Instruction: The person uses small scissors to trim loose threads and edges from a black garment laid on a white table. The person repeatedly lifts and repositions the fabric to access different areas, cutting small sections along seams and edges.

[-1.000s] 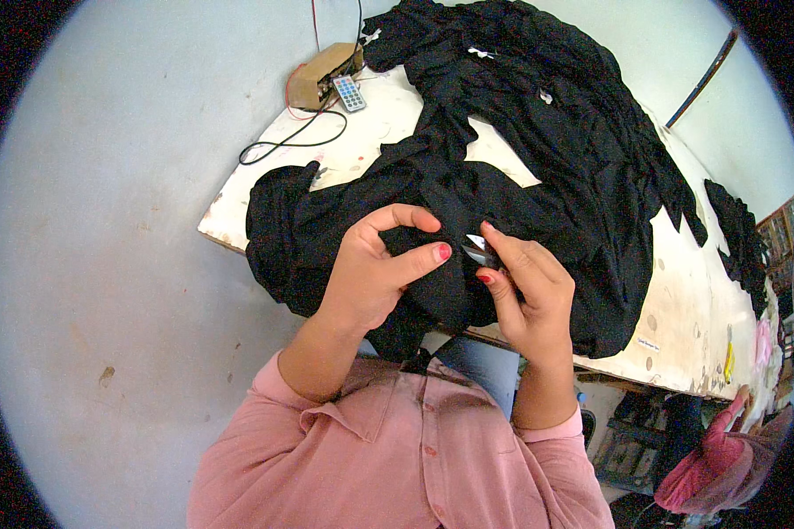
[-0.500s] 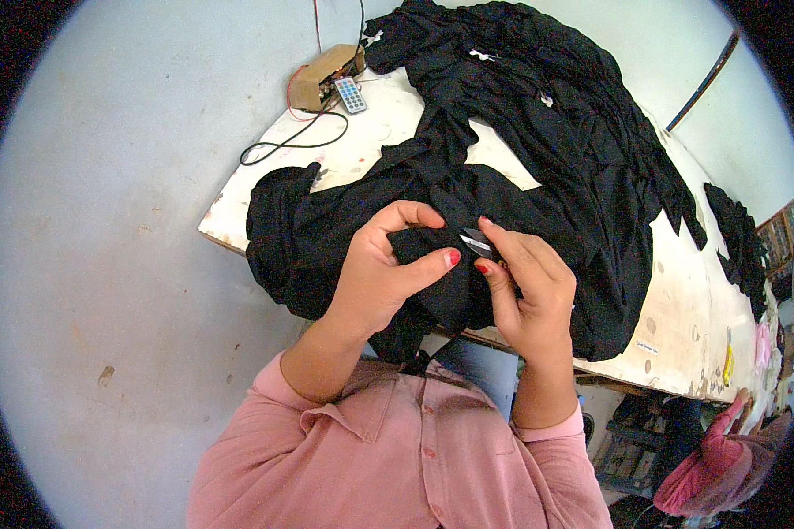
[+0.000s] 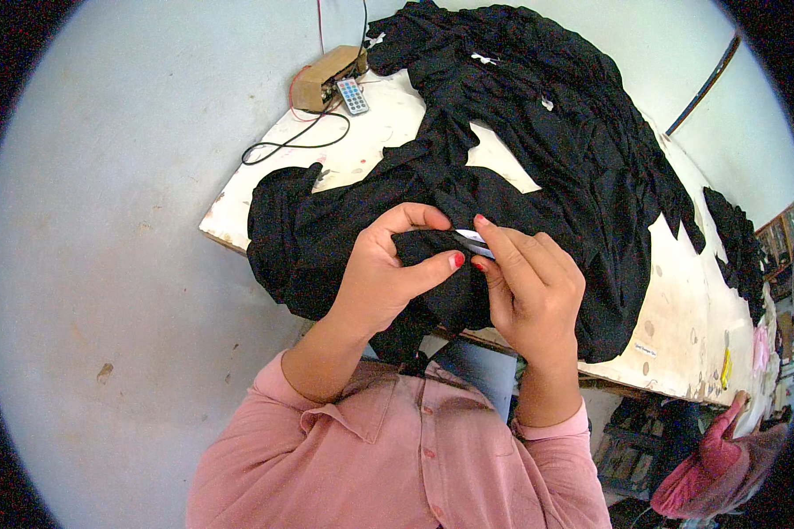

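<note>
Between the thumb and fingers of my left hand [image 3: 381, 260] a fold of black cloth [image 3: 428, 242] is pinched. My right hand [image 3: 538, 286] grips a small pair of thread snips [image 3: 475, 244]; their pale, shiny blades point left and touch or nearly touch the pinched fold. Most of the snips is hidden inside my right fingers. The rest of the black garment lies crumpled on the table under both hands and hangs over the near edge.
A long heap of black garments [image 3: 547, 79] with white tags covers the back of the pale table [image 3: 670, 339]. At the far left stand a brown box with wires [image 3: 326, 84] and a remote control [image 3: 353, 97]. A person in pink [image 3: 719, 467] is at the lower right.
My right hand has shifted slightly right and turned, so the snips' blades now show brighter and at a flatter slant. My left hand keeps its pinch on the cloth, nearly unmoved.
</note>
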`<state>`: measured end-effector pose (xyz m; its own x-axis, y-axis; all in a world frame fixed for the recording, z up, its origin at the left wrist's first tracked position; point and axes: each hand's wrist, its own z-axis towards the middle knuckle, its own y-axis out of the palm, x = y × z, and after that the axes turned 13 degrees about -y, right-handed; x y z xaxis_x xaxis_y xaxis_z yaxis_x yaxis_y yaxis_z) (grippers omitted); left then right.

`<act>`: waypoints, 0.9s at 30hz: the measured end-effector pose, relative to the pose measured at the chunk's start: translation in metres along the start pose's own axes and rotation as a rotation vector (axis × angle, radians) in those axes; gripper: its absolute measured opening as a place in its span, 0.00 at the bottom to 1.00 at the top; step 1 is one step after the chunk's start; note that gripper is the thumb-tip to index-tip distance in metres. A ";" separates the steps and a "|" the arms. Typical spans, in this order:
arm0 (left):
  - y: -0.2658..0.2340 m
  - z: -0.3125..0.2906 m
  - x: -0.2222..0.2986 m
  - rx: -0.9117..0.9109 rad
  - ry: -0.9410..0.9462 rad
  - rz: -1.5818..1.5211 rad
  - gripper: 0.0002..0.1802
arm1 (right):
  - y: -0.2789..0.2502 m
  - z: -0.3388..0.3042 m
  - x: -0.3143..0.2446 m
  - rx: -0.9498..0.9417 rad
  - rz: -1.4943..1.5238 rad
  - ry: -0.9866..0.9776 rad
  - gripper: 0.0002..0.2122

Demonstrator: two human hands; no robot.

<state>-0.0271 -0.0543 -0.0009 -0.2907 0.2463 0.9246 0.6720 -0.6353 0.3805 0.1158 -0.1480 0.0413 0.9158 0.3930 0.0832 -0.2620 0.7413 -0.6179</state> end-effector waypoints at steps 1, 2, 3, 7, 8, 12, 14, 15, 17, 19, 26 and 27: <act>0.000 0.000 0.000 -0.001 0.005 0.008 0.18 | 0.001 -0.001 0.001 0.000 -0.016 -0.012 0.18; 0.000 0.000 0.000 -0.003 0.009 0.017 0.17 | 0.002 -0.002 0.004 0.000 -0.032 -0.025 0.18; 0.000 0.000 0.001 0.001 0.025 0.035 0.17 | 0.002 -0.003 0.005 0.000 -0.049 -0.037 0.18; 0.001 -0.001 0.002 0.007 0.045 0.083 0.17 | 0.001 -0.004 0.008 -0.011 0.011 -0.012 0.18; 0.000 0.000 0.002 0.006 0.040 0.088 0.18 | 0.004 -0.007 0.011 0.005 0.038 -0.001 0.18; 0.000 0.004 -0.003 0.012 0.066 0.010 0.20 | 0.013 -0.016 0.008 0.248 0.161 0.098 0.23; 0.001 0.007 -0.005 0.048 0.123 0.036 0.22 | 0.015 -0.023 -0.011 0.239 0.156 0.092 0.34; 0.004 0.008 -0.004 0.020 0.066 -0.085 0.22 | 0.021 -0.025 -0.018 0.273 0.144 0.059 0.36; 0.008 0.007 -0.001 -0.024 -0.049 -0.317 0.24 | 0.030 -0.023 -0.021 0.289 0.077 0.068 0.27; 0.008 0.006 0.009 -0.050 -0.060 -0.408 0.24 | 0.028 -0.027 -0.008 0.229 0.234 0.153 0.21; -0.005 0.025 0.028 0.113 0.582 0.697 0.34 | 0.003 -0.027 0.005 0.250 0.871 0.666 0.06; -0.011 0.024 0.035 -0.036 0.409 0.685 0.30 | -0.002 -0.023 0.006 0.262 0.950 0.687 0.06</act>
<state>-0.0286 -0.0215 0.0273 -0.0527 -0.4907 0.8697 0.7710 -0.5735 -0.2769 0.1292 -0.1594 0.0248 0.2733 0.5294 -0.8032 -0.9016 0.4321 -0.0220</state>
